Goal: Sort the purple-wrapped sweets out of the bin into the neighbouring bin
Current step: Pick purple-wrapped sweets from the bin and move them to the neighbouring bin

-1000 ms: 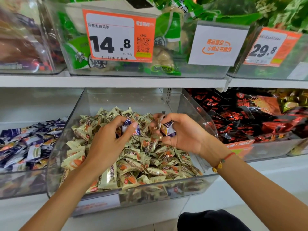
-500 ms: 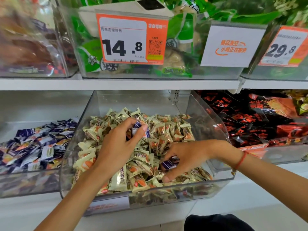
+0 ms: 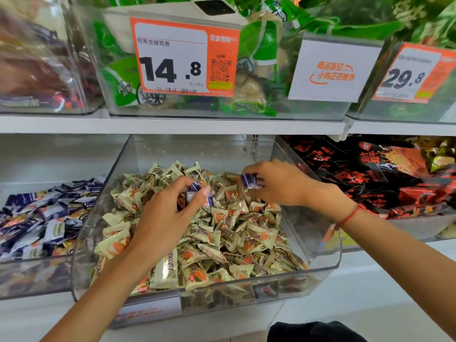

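Note:
A clear plastic bin on the lower shelf holds a heap of cream-wrapped sweets. My left hand hovers over the heap's middle and grips purple-wrapped sweets between thumb and fingers. Over the back right of the heap, my right hand pinches another purple-wrapped sweet. The neighbouring bin to the left is filled with purple-wrapped sweets.
A bin of red-and-black packets stands to the right. The upper shelf overhangs, carrying bins of green packets with orange price tags. A red string bracelet circles my right wrist.
My right hand dipped to the front of the heap, picked up a purple sweet, and has risen to the back right. My left hand stayed over the middle, still holding its sweets.

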`<state>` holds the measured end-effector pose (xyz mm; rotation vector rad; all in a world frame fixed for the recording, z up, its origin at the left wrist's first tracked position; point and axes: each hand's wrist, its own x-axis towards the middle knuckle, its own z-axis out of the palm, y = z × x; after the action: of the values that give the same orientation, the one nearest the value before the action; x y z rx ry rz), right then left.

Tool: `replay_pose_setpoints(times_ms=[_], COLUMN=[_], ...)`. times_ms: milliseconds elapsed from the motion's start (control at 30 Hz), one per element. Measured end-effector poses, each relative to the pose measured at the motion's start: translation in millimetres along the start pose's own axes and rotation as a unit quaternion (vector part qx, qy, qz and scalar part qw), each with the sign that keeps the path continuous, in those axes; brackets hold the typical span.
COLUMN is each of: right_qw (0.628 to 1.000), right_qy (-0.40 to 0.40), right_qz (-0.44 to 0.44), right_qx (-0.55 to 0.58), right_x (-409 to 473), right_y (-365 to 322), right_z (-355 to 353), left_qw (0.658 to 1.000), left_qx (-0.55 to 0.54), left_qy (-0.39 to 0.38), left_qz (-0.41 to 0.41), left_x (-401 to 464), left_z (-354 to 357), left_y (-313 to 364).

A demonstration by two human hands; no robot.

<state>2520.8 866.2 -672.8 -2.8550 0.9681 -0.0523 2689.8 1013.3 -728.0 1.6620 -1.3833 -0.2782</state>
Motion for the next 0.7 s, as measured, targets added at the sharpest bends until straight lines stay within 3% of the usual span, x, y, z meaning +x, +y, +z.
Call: replay_pose_setpoints(times_ms=[100, 167, 333, 500, 533, 567, 633, 700], right_qw=[0.983, 0.986, 0.995, 0.982, 0.98, 0.985, 1.0, 0.975], right_qy=[-0.144, -0.153, -0.066, 0.14, 0.15, 0.131, -0.006, -0.156], right_qz=[-0.06, -0.043, -0.032, 0.036, 0.049, 0.046, -0.026, -0.094], right_qx=[0.093, 0.051, -0.069, -0.118, -0.118, -0.101, 0.008, 0.13], right_x=[-14, -15, 0, 8, 8, 5, -2, -13], right_y=[-14, -19, -27, -15, -8, -4, -2, -10], right_z=[14, 35, 68, 44, 37, 29, 20, 24], left_qw=[1.0, 1.0, 1.0, 1.0, 1.0, 1.0, 0.999, 0.999], left_qx=[0.004, 0.007, 0.008, 0.02, 0.024, 0.029, 0.039, 0.046], left_qy=[0.0, 0.001, 0.002, 0.001, 0.003, 0.004, 0.005, 0.007], left_qz=[0.002, 0.006, 0.006, 0.009, 0.009, 0.009, 0.011, 0.01], left_x=[0, 1, 1, 1, 1, 1, 1, 1], left_z=[0, 0, 0, -1, -1, -1, 0, 0], left_y=[-2, -4, -2, -3, -3, -2, -1, -2])
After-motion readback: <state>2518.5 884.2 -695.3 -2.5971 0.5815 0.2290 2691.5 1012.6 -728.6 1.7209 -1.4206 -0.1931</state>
